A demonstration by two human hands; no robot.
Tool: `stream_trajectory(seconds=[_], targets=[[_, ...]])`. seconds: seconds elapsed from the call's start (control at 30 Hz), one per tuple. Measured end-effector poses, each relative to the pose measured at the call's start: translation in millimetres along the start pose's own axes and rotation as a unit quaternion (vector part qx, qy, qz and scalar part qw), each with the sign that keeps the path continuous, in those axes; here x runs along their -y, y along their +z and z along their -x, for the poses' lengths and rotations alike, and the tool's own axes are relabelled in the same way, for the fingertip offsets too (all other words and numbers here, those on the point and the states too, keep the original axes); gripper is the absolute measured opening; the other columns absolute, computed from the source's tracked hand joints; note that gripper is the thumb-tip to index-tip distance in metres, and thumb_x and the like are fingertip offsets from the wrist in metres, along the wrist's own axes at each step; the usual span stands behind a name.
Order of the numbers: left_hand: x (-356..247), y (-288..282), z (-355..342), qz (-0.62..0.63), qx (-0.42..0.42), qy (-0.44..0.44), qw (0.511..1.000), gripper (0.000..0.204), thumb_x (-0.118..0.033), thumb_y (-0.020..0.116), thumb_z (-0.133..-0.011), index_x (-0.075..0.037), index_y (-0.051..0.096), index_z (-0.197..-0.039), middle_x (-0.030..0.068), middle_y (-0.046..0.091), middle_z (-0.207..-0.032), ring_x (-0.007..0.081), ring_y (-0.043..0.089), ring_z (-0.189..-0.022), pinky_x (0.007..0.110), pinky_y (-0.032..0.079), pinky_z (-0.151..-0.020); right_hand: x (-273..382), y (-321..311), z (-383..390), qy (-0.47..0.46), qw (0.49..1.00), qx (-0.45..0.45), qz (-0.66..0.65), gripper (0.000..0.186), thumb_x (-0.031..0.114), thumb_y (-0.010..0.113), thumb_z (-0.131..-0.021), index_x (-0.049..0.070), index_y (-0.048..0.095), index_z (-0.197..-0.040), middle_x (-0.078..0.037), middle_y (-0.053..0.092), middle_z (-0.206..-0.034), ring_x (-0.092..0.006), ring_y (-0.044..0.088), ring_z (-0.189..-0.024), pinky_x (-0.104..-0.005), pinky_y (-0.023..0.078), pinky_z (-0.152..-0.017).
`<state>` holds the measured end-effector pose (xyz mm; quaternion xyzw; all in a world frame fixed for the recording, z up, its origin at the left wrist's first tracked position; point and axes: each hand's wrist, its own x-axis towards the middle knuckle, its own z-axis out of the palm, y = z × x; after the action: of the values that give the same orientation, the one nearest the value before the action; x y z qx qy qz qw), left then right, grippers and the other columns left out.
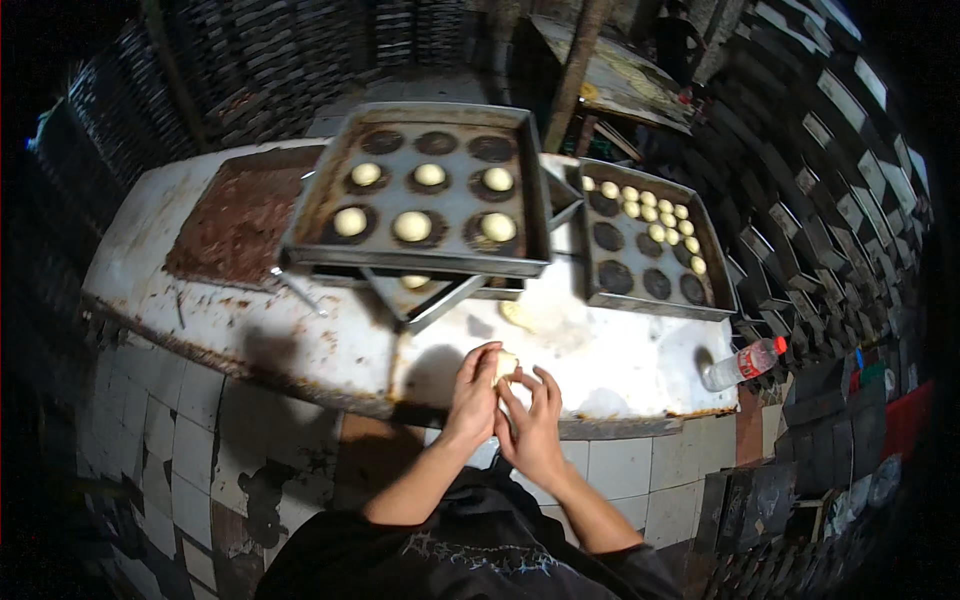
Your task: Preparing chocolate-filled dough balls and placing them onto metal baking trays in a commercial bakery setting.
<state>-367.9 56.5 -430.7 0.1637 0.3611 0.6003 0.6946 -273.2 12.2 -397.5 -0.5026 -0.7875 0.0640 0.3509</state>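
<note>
A small piece of pale dough (507, 364) sits between my two hands, just over the near edge of the table. My left hand (474, 396) is closed around it from the left, the thumb side toward it. From the right, my right hand (532, 422) works at the dough with bent fingers; the palm side is hidden. Past my hands, a flat scrap of dough (519, 316) lies on the white tabletop (610, 370). Round dough balls (412, 226) rest in two rows on the dark circles of a square metal tray (395, 264), raised on other trays.
To the right, a second tray (655, 307) holds several smaller dough balls (648, 199). A clear bottle with a red cap (742, 364) stands at the table's right end. Dark brown filling (235, 225) fills a slab at left, with a metal scraper (298, 292) beside it.
</note>
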Motion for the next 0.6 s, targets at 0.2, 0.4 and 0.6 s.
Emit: stream_trajectory(seconds=[0.2,0.4,0.6], targets=[[155.1,56.7,-98.6,-0.658,0.212,0.35,0.632,0.038,-0.028,0.056,-0.085,-0.002,0.053,-0.112,0.0115,0.047,-0.123,0.0268,0.042,-0.118,0.046,0.031,-0.1,-219.4,-12.8,64.7,0.364,0.886,-0.163,-0.237,0.024,0.003,0.043,-0.081,-0.006,0.062,-0.093,-0.019,0.05,-0.108,-0.0298,0.052,-0.093,-0.034,0.043,-0.084],[110.4,32.5,-106.2,-0.609,-0.199,0.323,0.696,0.037,-0.029,0.057,-0.081,-0.002,0.052,-0.107,0.0169,0.049,-0.108,0.0335,0.044,-0.103,0.051,0.029,-0.088,-227.8,23.2,-16.9,0.224,0.958,-0.063,-0.165,0.016,0.011,0.053,-0.085,-0.003,0.06,-0.081,-0.018,0.06,-0.091,-0.0312,0.054,-0.09,-0.0359,0.041,-0.082],[98.0,16.2,-150.8,-0.698,-0.319,0.234,0.597,0.038,-0.031,0.062,-0.078,-0.003,0.049,-0.099,0.0167,0.043,-0.111,0.0349,0.035,-0.108,0.047,0.027,-0.086,-249.7,-17.1,16.3,-0.048,0.997,0.062,-0.019,0.007,0.005,0.06,-0.073,0.004,0.054,-0.071,-0.012,0.053,-0.083,-0.0323,0.049,-0.077,-0.0409,0.037,-0.066]])
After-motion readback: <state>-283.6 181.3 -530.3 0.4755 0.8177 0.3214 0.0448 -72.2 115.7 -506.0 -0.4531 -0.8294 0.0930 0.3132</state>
